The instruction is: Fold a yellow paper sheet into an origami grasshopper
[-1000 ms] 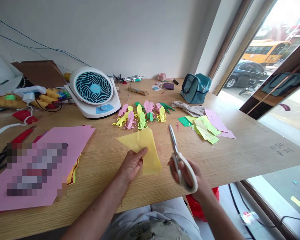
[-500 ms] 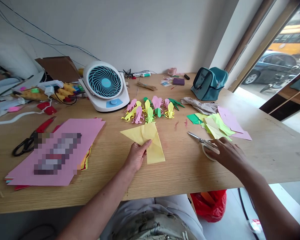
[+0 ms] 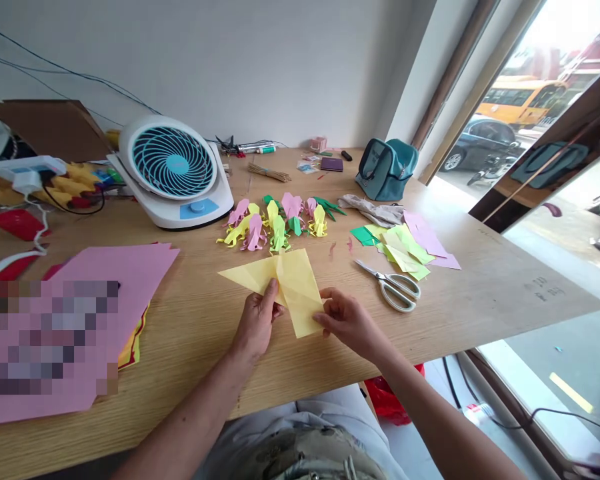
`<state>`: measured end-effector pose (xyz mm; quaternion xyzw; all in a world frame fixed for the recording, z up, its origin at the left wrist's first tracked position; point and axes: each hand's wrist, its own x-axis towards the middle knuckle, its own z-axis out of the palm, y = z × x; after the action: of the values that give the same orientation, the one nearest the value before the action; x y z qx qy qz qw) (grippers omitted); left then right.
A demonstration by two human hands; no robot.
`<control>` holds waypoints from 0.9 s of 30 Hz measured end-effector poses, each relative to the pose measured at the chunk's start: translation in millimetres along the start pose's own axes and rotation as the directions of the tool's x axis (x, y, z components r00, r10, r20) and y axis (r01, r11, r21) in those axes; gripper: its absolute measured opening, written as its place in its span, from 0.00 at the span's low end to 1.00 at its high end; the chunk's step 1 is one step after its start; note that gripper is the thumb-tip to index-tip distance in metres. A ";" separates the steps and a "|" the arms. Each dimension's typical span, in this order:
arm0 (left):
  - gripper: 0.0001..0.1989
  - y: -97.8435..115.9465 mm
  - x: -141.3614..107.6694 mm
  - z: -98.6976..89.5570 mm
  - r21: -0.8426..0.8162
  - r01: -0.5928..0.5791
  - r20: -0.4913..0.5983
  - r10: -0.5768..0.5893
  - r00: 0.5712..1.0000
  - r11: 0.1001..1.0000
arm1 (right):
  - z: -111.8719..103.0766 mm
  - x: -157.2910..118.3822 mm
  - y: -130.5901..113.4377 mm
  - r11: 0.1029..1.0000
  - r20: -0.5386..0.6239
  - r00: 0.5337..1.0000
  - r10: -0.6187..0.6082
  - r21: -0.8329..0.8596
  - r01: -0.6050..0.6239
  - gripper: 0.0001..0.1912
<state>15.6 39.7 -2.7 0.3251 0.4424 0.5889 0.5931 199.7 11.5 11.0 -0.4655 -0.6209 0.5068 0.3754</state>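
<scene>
A folded sheet of yellow paper point(image 3: 300, 290) is held up over the near middle of the table, a pointed flap sticking out to its left. My left hand point(image 3: 258, 317) pinches it at the lower left, thumb on top. On its lower right edge, my right hand point(image 3: 344, 317) grips the same paper between thumb and fingers. White-handled scissors point(image 3: 397, 290) lie on the wood to the right of my right hand, blades pointing to the upper left. Beyond the paper sits a cluster of small folded paper figures point(image 3: 279, 230) in pink, yellow and green.
Coloured paper scraps point(image 3: 405, 247) lie at the right, near a teal bag point(image 3: 387, 170). A white fan point(image 3: 177, 173) stands back left. A stack of pink paper point(image 3: 135, 280) covers the left front. A red plastic bag point(image 3: 387, 400) is below the table edge.
My right hand has left the scissors, which now lie on the table, and has moved left onto the yellow paper's edge. My left hand still holds the paper. The view has turned right.
</scene>
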 end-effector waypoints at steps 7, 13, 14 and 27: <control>0.24 5.9 7.0 -6.6 -0.032 0.004 -0.083 -0.007 0.997 0.999 | -45.5 -24.8 7.6 0.999 -0.097 0.995 0.032 -0.037 -0.036 0.14; 0.24 17.1 9.2 -2.3 -0.130 0.039 -0.145 -0.058 0.988 0.991 | -172.4 -64.1 4.5 0.701 -0.599 0.796 -0.090 -0.606 -0.376 0.18; 0.24 16.9 9.2 -1.9 -0.130 0.049 -0.138 -0.067 0.988 0.990 | -194.7 -72.6 3.5 0.645 -0.663 0.737 -0.130 -0.621 -0.445 0.16; 0.25 14.6 9.4 -1.6 -0.177 0.088 -0.112 -0.109 0.988 0.980 | -215.4 -117.6 35.9 -0.139 -0.382 0.912 -0.147 -0.905 -0.402 0.15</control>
<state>7.4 50.1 8.7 0.2143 0.4408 0.6133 0.6193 442.4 -39.0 20.5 -0.7296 -0.6544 -0.1925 -0.0487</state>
